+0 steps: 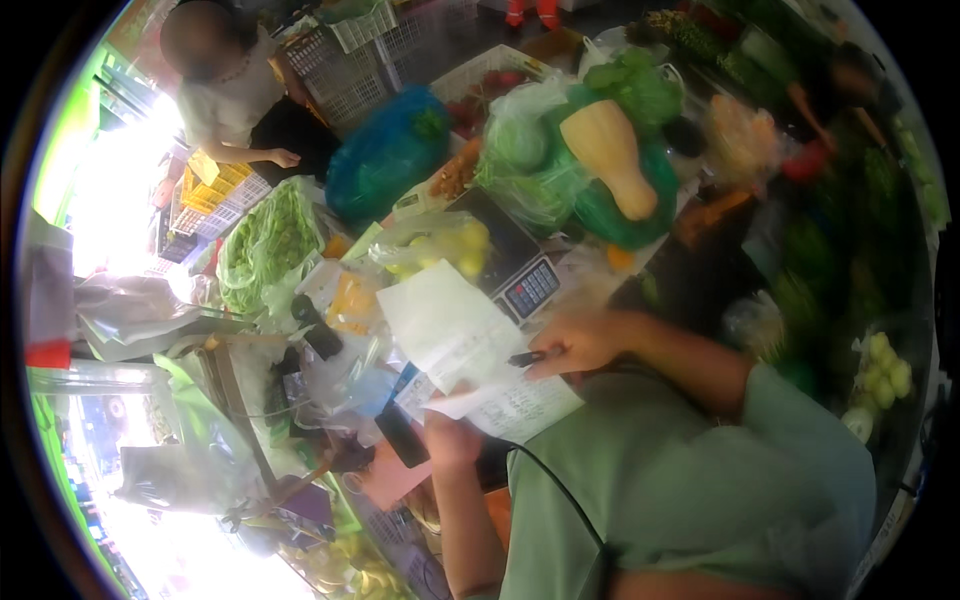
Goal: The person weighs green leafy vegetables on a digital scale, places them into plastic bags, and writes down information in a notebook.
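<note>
My left hand (453, 436) grips the lower edge of a stack of white paper sheets (457, 322) that bear handwriting. One sheet is folded up, and the written lower sheet (525, 405) shows beneath it. In my right hand (581, 343) is a dark pen (536, 357), its tip over the right side of the paper. Just beyond the sheets stands a weighing scale with a keypad (531, 286). A clear plastic bag of yellow-green round produce (442, 244) rests on its dark platform (495, 232). Beside my left hand lies a black rectangular object (403, 435), which I cannot name surely.
A butternut squash (611, 154) lies on bagged green vegetables (517, 142) behind the scale. Left of these are a blue bag (390, 157) and a bag of leafy greens (270, 240). Another person (232, 105) is at upper left, near plastic crates (337, 75). A black cable (559, 487) crosses my shirt.
</note>
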Action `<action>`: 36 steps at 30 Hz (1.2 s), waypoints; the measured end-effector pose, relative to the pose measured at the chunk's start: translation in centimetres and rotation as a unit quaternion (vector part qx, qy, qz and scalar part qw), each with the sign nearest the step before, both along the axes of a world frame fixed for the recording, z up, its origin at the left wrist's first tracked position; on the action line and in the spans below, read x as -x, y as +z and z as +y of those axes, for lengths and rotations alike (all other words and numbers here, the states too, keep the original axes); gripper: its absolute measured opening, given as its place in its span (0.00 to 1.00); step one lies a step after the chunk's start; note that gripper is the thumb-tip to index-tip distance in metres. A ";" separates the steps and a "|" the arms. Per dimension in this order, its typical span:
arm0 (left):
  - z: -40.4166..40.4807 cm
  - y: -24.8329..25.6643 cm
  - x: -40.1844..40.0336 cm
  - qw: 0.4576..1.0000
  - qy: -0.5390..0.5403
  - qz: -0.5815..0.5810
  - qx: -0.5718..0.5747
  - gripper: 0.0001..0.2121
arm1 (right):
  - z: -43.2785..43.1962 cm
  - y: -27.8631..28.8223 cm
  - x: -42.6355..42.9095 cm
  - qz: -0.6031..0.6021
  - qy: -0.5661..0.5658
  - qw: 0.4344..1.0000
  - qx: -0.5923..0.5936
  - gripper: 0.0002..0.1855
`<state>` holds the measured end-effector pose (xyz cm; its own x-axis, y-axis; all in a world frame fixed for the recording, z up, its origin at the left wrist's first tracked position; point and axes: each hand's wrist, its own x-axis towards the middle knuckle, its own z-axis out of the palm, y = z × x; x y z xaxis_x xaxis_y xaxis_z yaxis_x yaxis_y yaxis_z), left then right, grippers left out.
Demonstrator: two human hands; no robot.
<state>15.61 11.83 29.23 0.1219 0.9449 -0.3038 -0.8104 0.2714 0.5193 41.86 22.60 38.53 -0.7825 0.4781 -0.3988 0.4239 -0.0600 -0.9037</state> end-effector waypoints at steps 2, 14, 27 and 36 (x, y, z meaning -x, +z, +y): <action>-0.2 1.1 1.0 0.983 0.045 0.172 0.054 0.23 | 0.0 0.2 0.1 -0.035 0.085 0.995 0.027 0.19; -6.7 5.8 7.6 0.826 0.294 0.464 0.124 0.21 | 4.7 -18.7 -9.2 -0.020 -0.410 0.912 -0.004 0.17; -16.1 1.9 3.1 0.588 0.296 0.686 0.311 0.19 | 6.3 -23.5 -6.9 -0.082 -0.443 0.857 -0.249 0.27; -20.6 -4.5 -5.9 0.647 0.218 0.511 0.523 0.20 | 6.3 -27.8 -7.0 -0.084 -0.452 0.857 -0.232 0.31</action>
